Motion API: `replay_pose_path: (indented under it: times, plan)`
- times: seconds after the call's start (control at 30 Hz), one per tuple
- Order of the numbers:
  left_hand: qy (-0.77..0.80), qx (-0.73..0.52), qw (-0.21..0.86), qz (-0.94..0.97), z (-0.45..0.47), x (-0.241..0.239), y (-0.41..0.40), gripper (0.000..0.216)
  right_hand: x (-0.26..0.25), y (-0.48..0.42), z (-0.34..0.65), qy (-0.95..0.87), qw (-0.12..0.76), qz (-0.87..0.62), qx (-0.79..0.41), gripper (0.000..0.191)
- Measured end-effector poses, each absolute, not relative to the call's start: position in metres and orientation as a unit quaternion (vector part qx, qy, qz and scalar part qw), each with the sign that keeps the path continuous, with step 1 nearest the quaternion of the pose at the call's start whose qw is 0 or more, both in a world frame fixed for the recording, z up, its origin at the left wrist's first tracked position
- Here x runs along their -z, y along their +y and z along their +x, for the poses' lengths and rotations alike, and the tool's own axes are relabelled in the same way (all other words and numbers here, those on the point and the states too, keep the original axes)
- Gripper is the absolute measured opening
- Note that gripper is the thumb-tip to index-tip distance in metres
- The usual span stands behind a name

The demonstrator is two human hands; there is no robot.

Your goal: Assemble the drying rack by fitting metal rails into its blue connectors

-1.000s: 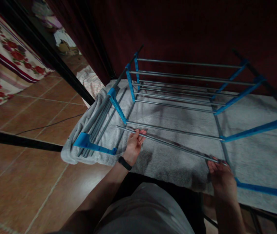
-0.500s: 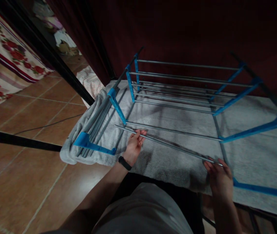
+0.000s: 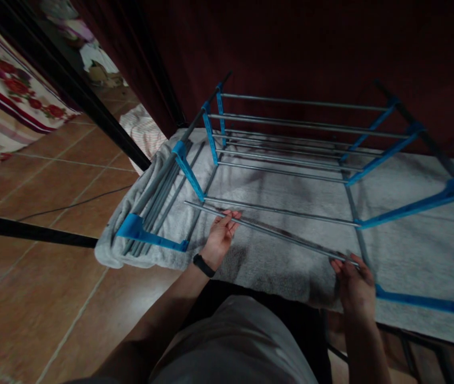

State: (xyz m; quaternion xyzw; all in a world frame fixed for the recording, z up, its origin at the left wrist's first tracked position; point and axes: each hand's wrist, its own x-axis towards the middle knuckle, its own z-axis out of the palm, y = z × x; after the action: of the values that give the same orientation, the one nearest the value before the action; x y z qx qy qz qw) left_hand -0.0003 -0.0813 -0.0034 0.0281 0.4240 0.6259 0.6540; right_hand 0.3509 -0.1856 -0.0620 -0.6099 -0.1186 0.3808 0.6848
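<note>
A thin grey metal tube (image 3: pixel 278 232) slants across the front of a partly built rack, its left end farther from me than its right. My left hand (image 3: pixel 222 234) pinches it left of the middle, with a dark band on the wrist. Near the tube's right end, my right hand (image 3: pixel 355 280) is closed around it. Behind the tube, the rack's crossbars (image 3: pixel 283 212) run between blue plastic brackets (image 3: pixel 190 172) on grey side poles. The front left bracket (image 3: pixel 150 236) and front right bracket (image 3: pixel 430 305) stand apart from the held tube.
Several loose grey tubes (image 3: pixel 158 205) lie at the left on a grey blanket (image 3: pixel 283 272) covering the bed. Black frame bars (image 3: pixel 30 232) stand at the left above a tiled floor (image 3: pixel 42 288). A dark red curtain (image 3: pixel 291 48) hangs behind the rack.
The view has shifted slightly. Both hands still hold the tube in nearly the same pose; the right hand's fingers have moved a little at its end.
</note>
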Motion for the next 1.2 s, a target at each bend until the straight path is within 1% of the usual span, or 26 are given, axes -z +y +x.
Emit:
replay_pose_path:
  times: [0.17, 0.4, 0.53, 0.83, 1.07, 1.2]
  plan:
    - [0.424, -0.612, 0.667, 0.034, 0.004, 0.002, -0.086, 0.011, 0.06, -0.183, 0.349, -0.109, 0.693, -0.612, -0.365, 0.051]
    - [0.407, -0.608, 0.682, 0.028, 0.015, 0.0, -0.085, 0.013, 0.052, -0.178, 0.341, -0.118, 0.679, -0.616, -0.383, 0.039]
    - [0.382, -0.603, 0.7, 0.023, 0.021, -0.002, -0.083, 0.012, 0.049, -0.177, 0.337, -0.133, 0.68, -0.602, -0.396, 0.038]
    - [0.382, -0.539, 0.751, 0.017, 0.039, -0.005, -0.09, 0.017, 0.038, -0.168, 0.32, -0.132, 0.666, -0.595, -0.431, 0.035]
    - [0.382, -0.501, 0.776, 0.025, 0.049, -0.007, -0.089, 0.016, 0.044, -0.168, 0.303, -0.131, 0.662, -0.575, -0.463, 0.033]
    - [0.379, -0.501, 0.777, 0.033, 0.049, -0.004, -0.093, 0.016, 0.045, -0.166, 0.295, -0.115, 0.659, -0.581, -0.464, 0.029]
